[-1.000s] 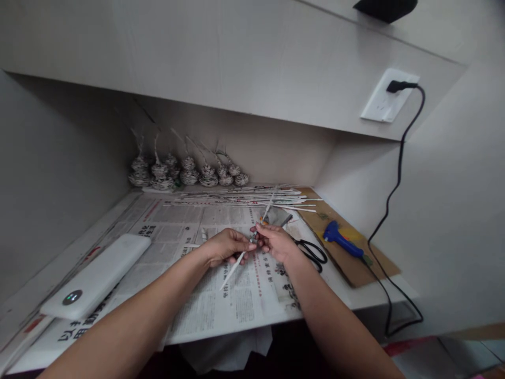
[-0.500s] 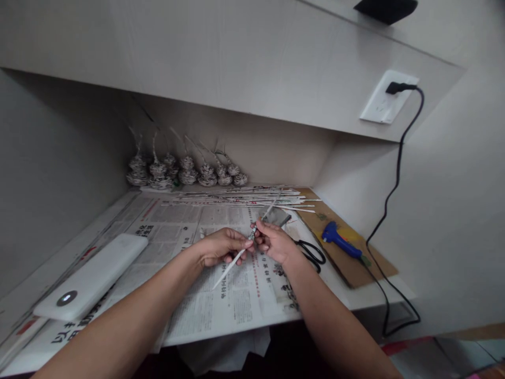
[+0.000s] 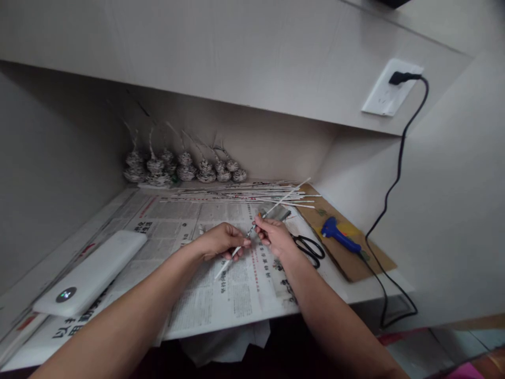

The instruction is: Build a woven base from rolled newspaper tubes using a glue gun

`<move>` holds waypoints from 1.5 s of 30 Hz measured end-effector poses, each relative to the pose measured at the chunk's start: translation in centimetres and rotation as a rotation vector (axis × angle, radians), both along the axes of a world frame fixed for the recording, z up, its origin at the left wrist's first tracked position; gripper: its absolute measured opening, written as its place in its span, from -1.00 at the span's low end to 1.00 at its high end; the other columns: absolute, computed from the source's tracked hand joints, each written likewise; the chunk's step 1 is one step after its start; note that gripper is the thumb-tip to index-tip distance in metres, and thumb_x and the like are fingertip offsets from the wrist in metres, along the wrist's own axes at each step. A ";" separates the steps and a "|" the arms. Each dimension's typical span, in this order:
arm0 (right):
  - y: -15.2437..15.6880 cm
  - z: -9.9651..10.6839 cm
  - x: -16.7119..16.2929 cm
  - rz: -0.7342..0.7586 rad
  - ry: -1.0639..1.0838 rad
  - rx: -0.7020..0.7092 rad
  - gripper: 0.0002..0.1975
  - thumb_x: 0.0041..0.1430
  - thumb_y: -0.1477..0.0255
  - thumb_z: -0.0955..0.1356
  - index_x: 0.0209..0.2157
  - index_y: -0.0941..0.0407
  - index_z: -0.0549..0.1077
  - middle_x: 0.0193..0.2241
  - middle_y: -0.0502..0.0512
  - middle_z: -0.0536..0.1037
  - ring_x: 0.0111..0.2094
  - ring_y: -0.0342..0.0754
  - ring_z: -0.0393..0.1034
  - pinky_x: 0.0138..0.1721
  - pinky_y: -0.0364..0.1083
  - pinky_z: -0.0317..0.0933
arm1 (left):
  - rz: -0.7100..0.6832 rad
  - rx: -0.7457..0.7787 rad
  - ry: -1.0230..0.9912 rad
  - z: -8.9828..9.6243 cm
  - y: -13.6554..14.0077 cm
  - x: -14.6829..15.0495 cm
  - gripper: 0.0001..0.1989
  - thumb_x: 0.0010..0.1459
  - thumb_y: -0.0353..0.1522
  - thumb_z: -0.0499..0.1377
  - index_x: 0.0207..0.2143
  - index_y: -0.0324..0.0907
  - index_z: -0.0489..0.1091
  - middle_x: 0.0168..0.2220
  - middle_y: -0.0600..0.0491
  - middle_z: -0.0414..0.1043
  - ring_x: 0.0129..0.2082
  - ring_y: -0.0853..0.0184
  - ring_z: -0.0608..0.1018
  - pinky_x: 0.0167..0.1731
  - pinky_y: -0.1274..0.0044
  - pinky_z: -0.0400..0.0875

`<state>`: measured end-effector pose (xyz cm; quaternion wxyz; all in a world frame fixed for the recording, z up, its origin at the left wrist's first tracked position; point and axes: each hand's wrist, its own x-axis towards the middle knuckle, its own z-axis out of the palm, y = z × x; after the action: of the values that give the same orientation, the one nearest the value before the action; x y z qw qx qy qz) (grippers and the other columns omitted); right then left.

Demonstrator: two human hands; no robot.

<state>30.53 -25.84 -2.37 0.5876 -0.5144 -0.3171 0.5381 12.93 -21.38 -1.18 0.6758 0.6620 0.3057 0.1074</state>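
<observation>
A thin rolled newspaper stick slants up to the right across the middle of the head view, above the newspaper-covered tabletop. My left hand pinches its lower part, and its white end pokes out below the fingers. My right hand is closed on it a little higher up, fingertips and thumb pressed together. Between the two hands a short printed piece of the stick shows. Black-handled scissors lie beside my right wrist, their blades hidden. Many more paper sticks lie in a pile behind my hands.
Several woven paper gourds stand along the back wall. A white power bank lies at left on the newspaper. At right, a blue glue gun rests on cardboard, its black cord running to a wall socket.
My hands have moved slightly apart along the paper stick. More of its upper end now sticks out beyond my right hand. The camera view has shifted a little.
</observation>
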 end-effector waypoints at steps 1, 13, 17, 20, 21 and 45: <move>0.0 0.0 0.0 -0.012 -0.004 -0.011 -0.59 -0.30 0.19 0.54 -0.57 0.20 0.39 -0.68 -0.08 0.35 -0.72 -0.32 0.10 -0.79 -0.30 -0.21 | 0.003 0.039 0.022 0.0 0.0 0.0 -0.62 -0.12 -0.09 0.28 -0.53 -0.25 0.42 -0.64 0.09 0.37 -0.67 0.44 0.38 -0.69 0.61 0.14; 0.0 0.2 0.1 0.056 0.010 -0.067 -0.64 -0.12 0.18 0.48 -0.41 0.18 0.44 -0.63 -0.08 0.38 -0.71 -0.30 0.18 -0.78 -0.30 -0.10 | 0.086 0.438 0.085 -0.1 0.0 0.0 -0.64 0.01 -0.11 0.15 -0.60 -0.22 0.41 -0.68 0.07 0.38 -0.70 0.42 0.37 -0.62 0.59 0.16; 0.0 -0.1 0.0 0.098 -0.007 -0.044 -0.60 -0.23 0.19 0.52 -0.49 0.19 0.41 -0.64 -0.10 0.38 -0.71 -0.32 0.16 -0.77 -0.30 -0.10 | 0.071 0.231 0.021 0.1 0.2 0.0 -0.62 -0.06 -0.07 0.21 -0.51 -0.25 0.44 -0.63 0.06 0.39 -0.68 0.43 0.37 -0.66 0.60 0.13; 0.2 -0.4 -0.2 -0.022 -0.050 -0.029 -0.56 -0.27 0.16 0.52 -0.60 0.17 0.30 -0.70 -0.11 0.34 -0.75 -0.33 0.09 -0.80 -0.30 -0.19 | 0.087 0.404 0.101 -0.1 0.3 -0.1 -0.68 -0.08 -0.12 0.24 -0.57 -0.23 0.44 -0.67 0.09 0.37 -0.70 0.42 0.36 -0.65 0.59 0.15; 0.2 -0.5 -0.3 -0.064 -0.069 -0.025 -0.55 -0.26 0.15 0.51 -0.62 0.16 0.28 -0.71 -0.12 0.33 -0.76 -0.33 0.07 -0.80 -0.29 -0.21 | 0.101 0.483 0.139 -0.2 0.3 -0.1 -0.70 -0.08 -0.15 0.23 -0.58 -0.22 0.44 -0.69 0.10 0.37 -0.70 0.42 0.36 -0.64 0.59 0.15; 0.2 -0.2 -1.0 -0.169 -0.076 -0.036 -0.54 -0.18 0.11 0.48 -0.60 0.12 0.21 -0.72 -0.11 0.33 -0.76 -0.29 0.13 -0.81 -0.27 -0.21 | 0.342 1.076 0.341 1.1 -1.0 -0.1 -0.71 0.07 -0.17 0.15 -0.25 -0.10 0.54 -0.36 -0.11 0.53 -0.34 0.15 0.50 -0.33 0.46 0.20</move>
<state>29.50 -25.68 -2.58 0.6090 -0.5700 -0.2849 0.4723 12.87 -22.35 -0.10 0.1592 0.8612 0.4148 0.2470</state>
